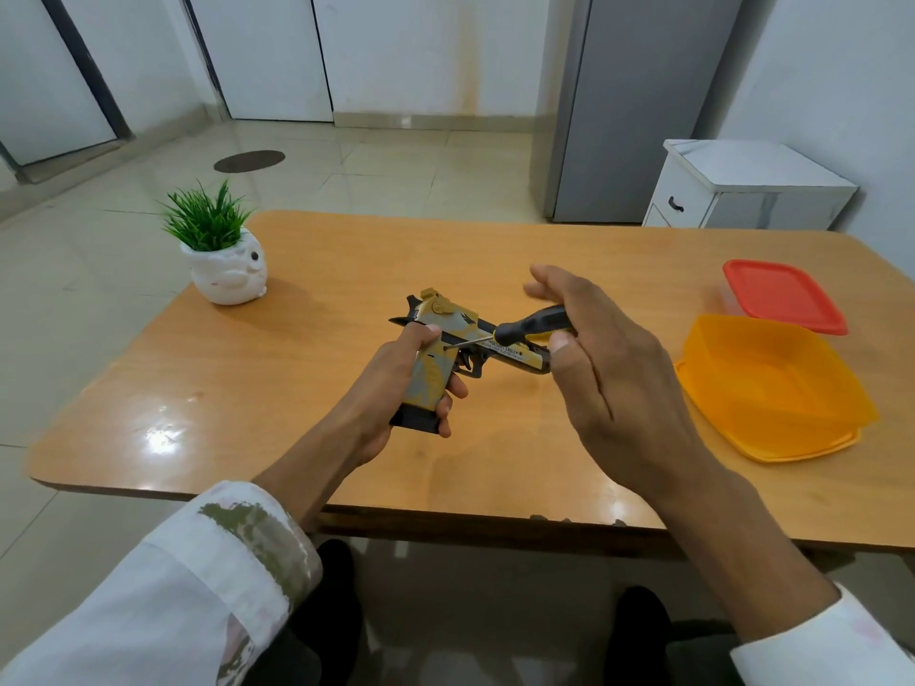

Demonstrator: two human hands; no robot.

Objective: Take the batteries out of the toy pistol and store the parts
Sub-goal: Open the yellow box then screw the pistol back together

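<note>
A yellow and grey toy pistol (448, 334) is held above the middle of the wooden table (277, 388), barrel pointing right. My left hand (396, 383) grips its handle from the left, fingers curled round it. My right hand (609, 373) holds a black-handled screwdriver (525, 325) between thumb and fingers, the upper fingers spread out. The thin metal shaft points left and its tip touches the pistol's side just above the grip. No batteries are in sight.
An orange plastic container (772, 388) stands open at the table's right, with its red lid (782, 294) lying just behind it. A white owl-shaped pot with a green plant (223, 255) sits at the table's far left corner. A white cabinet (742, 190) stands beyond.
</note>
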